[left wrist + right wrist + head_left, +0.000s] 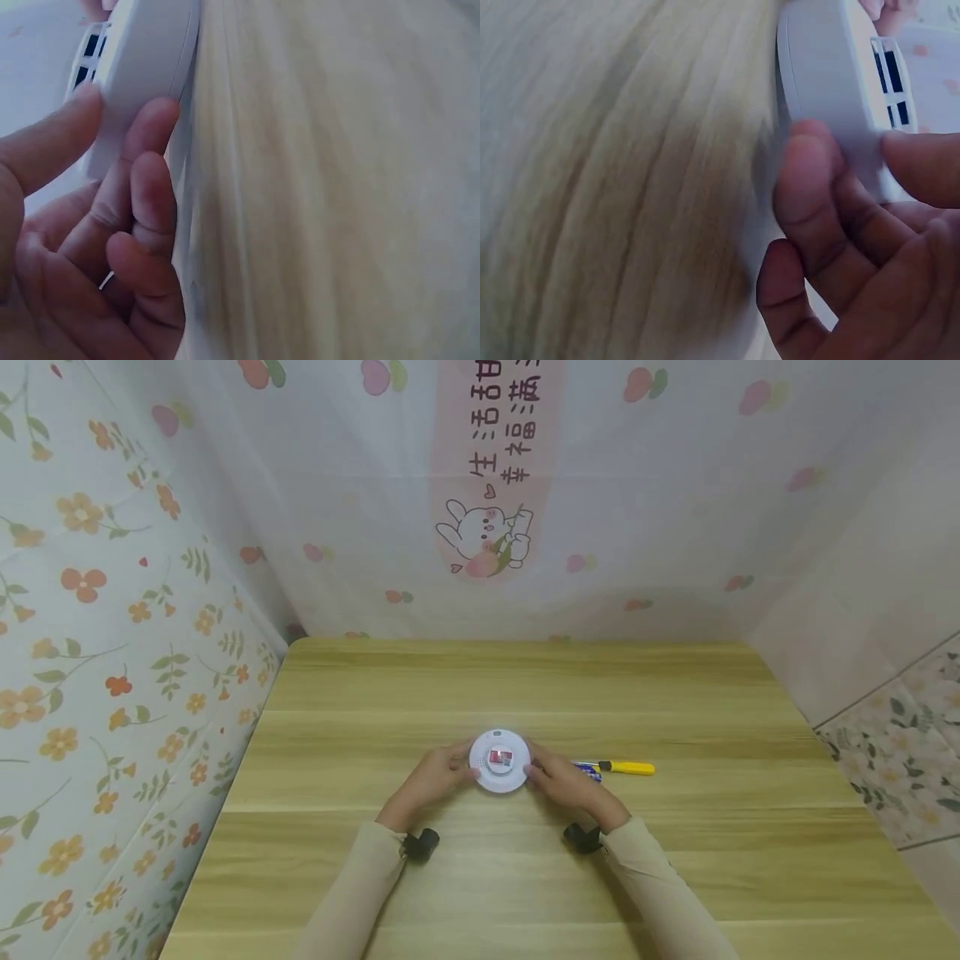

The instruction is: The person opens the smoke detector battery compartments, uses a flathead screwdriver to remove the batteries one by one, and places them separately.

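Observation:
A round white smoke detector (pixel 486 777), with a raised vented centre and a red-and-white label, is held between both hands above the wooden table. On its left edge, the left hand (pixel 435 777) pinches it, thumb on the front face and fingers behind. In the left wrist view the detector's side (pixel 150 60) and dark vent slots show. My right hand (pixel 564 781) grips the opposite edge the same way, and the right wrist view shows its thumb against the detector's (pixel 825 67) face.
Just right of the right hand lies a screwdriver with a yellow handle (pixel 632 767). Beside its shaft is a small blue item (pixel 591 772), partly hidden by the hand. The wooden table (pixel 480 685) meets patterned curtains at the back and left.

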The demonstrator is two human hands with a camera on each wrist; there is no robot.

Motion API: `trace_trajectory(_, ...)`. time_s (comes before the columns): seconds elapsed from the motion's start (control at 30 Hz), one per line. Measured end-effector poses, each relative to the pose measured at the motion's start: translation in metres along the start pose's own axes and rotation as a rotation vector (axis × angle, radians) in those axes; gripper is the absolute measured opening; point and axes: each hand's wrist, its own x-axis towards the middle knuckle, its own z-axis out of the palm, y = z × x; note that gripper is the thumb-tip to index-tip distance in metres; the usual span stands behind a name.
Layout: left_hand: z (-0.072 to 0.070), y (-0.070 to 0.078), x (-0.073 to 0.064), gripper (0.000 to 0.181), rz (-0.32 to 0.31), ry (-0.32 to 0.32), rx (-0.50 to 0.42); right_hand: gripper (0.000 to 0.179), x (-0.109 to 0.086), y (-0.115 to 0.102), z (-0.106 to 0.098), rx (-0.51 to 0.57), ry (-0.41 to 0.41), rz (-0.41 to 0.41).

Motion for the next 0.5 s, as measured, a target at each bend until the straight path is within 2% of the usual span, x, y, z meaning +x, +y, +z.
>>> trace_trajectory(0.17,0.0013,0.0013,-0.0002,0.056,0.016,-0.038,0.026,0.047,-0.0012,0.0027,0.0010,0.062,-0.046,-0.022)
trace_trajectory(0.4,0.0015,0.0000,-0.0024,0.055,-0.015,-0.039,-0.007,0.049,0.0001,0.0047,0.0050,0.068,-0.043,-0.022)
trace_trajectory(0.5,0.0006,-0.0008,-0.0026,0.055,-0.010,-0.050,-0.009,0.051,-0.0004,0.0048,0.0052,0.061,-0.038,-0.007)
